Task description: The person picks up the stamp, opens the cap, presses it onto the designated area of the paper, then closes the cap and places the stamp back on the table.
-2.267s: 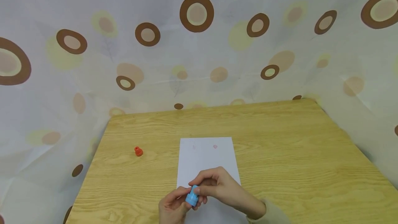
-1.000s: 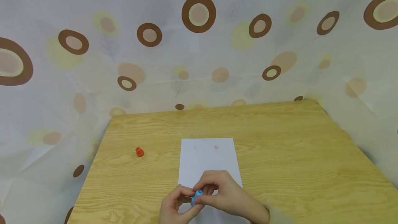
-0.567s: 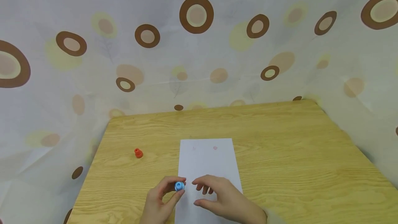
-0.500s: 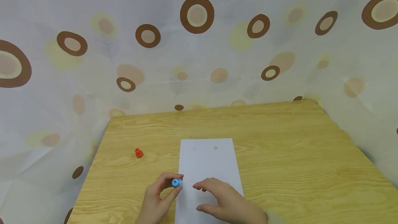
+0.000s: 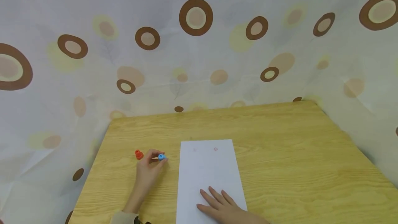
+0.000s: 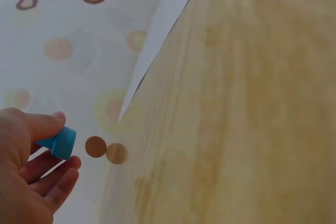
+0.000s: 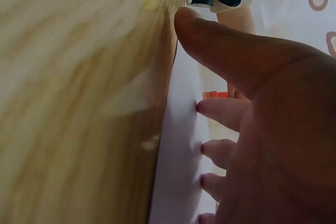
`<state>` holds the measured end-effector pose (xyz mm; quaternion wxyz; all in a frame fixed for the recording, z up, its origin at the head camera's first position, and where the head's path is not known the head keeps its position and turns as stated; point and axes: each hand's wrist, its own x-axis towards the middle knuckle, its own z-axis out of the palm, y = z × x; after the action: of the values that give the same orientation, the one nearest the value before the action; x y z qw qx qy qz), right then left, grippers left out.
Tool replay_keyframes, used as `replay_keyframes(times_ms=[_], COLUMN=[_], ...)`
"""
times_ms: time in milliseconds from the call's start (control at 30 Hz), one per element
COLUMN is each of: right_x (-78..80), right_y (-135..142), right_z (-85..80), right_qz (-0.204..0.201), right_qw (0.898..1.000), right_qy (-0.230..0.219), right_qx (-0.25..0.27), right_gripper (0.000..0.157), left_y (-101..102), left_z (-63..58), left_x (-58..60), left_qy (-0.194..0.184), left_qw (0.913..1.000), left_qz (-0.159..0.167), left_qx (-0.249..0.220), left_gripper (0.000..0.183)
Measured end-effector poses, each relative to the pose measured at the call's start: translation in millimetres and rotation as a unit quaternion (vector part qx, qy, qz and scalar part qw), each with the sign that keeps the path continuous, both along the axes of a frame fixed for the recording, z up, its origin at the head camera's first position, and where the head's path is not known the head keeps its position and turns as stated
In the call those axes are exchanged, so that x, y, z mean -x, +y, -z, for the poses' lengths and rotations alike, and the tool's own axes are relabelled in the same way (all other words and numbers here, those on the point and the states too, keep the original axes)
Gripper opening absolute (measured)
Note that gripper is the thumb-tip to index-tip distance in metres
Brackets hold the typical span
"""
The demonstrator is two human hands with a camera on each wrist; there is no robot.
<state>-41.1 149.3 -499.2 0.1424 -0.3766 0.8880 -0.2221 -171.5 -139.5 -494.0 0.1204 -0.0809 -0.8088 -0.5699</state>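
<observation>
Between thumb and fingers, my left hand pinches a small blue stamp left of the paper. The left wrist view shows the wide ribbed end of this blue stamp pointing away from the palm. It cannot be told whether the stamp touches the table. A red stamp stands just left of the left hand's knuckles. My right hand rests on the lower part of a white sheet of paper, fingers spread. Two faint reddish marks are near the sheet's top edge, the right one flower-like.
The wood-grain table extends on both sides of the paper and behind it. A patterned cloth with ovals and circles hangs at the back and both sides.
Earlier both hands held the blue stamp over the paper. The right hand let go and came down spread on the sheet. The left hand carried the stamp leftward and away, near the red one.
</observation>
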Motion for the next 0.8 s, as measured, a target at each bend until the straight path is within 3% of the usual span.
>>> replay_keyframes(times_ms=[167, 333, 467, 600, 700, 800], right_x=[1.0, 3.4, 4.0, 3.8, 3.8, 3.1], right_y=[7, 14, 17, 20, 22, 23], right_z=[0.0, 5.1, 4.5, 6.5, 11.8, 14.2], right_qz=[-0.007, -0.019, -0.023, -0.029, -0.034, -0.040], right_qw=[1.000, 0.999, 0.996, 0.995, 0.995, 0.993], right_qy=[0.001, 0.041, 0.079, 0.085, 0.065, 0.091], right_qx=[0.012, 0.027, 0.030, 0.046, 0.060, 0.060], right_gripper=[0.067, 0.070, 0.070, 0.067, 0.067, 0.067], left_y=[-2, -2, -1, 0, 0, 0], left_z=[9.0, 15.2, 20.4, 29.3, 34.3, 36.0], left_x=[24.6, 39.1, 40.3, 37.9, 35.9, 34.0], left_qy=[-0.027, -0.027, -0.032, -0.042, -0.029, -0.009], left_qw=[0.9987, 0.9986, 0.9983, 0.9975, 0.9979, 0.9987], left_qz=[-0.042, -0.046, -0.048, -0.056, -0.057, -0.048], left_qx=[-0.008, -0.002, -0.002, -0.001, 0.009, 0.015], left_gripper=[0.019, 0.020, 0.020, 0.022, 0.025, 0.031])
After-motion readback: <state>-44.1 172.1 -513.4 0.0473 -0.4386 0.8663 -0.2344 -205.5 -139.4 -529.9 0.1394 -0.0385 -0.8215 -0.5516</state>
